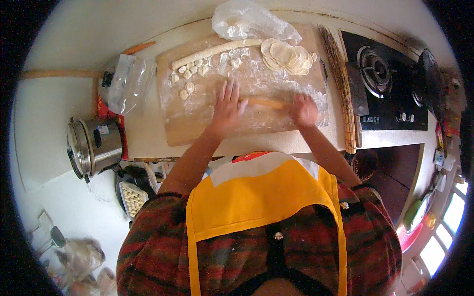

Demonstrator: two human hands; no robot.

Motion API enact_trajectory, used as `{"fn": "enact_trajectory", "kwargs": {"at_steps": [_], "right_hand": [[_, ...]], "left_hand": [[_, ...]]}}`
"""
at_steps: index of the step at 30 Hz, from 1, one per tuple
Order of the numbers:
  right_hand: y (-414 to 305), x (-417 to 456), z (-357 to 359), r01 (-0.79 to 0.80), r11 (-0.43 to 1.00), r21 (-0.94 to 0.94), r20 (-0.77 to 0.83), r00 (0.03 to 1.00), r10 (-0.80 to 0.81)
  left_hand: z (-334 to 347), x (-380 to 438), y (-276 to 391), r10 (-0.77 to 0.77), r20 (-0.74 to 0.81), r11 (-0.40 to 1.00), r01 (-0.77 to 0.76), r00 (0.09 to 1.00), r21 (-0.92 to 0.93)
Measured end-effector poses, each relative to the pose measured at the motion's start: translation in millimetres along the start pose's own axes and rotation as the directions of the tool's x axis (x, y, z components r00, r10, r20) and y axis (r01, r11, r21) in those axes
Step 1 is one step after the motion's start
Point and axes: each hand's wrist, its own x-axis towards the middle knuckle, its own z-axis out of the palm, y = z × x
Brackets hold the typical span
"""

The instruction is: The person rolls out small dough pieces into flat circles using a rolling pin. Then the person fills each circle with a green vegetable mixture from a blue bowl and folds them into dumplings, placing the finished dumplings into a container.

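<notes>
A wooden rolling pin [268, 103] lies across the floured wooden board [192, 125]. My right hand [304, 110], blurred, is curled over its right end. My left hand [227, 105] is flat with fingers stretched forward at the pin's left end; whether part of the pin is under the palm is hidden. Beyond my hands, a long dough rope [218, 51] runs along the board's far side. Several small dough pieces [189, 69] lie near its left end, and one piece [235, 62] sits alone in flour. Round dough wrappers [287, 57] overlap in a pile at the far right.
A floury plastic bag [255, 22] rests at the back edge. On the right are a straw brush [339, 85], a cleaver [358, 88] and a gas hob [392, 81]. Leftward stand a clear plastic bag [131, 85], a steel pot [107, 144] and a tray of dumplings [134, 198].
</notes>
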Motion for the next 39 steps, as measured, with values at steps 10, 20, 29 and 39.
{"fn": "enact_trajectory", "kwargs": {"at_steps": [10,20,29,39], "right_hand": [[-4.5,28.0,-0.3,0.037,0.999,0.000,-0.126,0.991,-0.037],[-1.6,30.9,4.5,0.141,0.989,-0.051,-0.224,0.963,-0.149],[-8.7,-5.5,-12.8,-0.047,0.999,-0.016,0.178,0.983,0.049],[-13.8,-13.3,-23.9,-0.088,0.995,0.038,0.246,0.966,0.076]], "left_hand": [[5.8,17.7,-1.7,-0.032,-0.043,0.997,0.035,0.999,0.063],[10.8,14.1,-6.6,0.005,-0.137,1.000,-0.001,0.991,0.023],[-8.1,-12.1,5.8,0.001,0.049,1.000,0.000,0.999,-0.020],[-2.8,-20.1,2.1,0.025,0.012,0.996,-0.024,1.000,-0.082]]}}
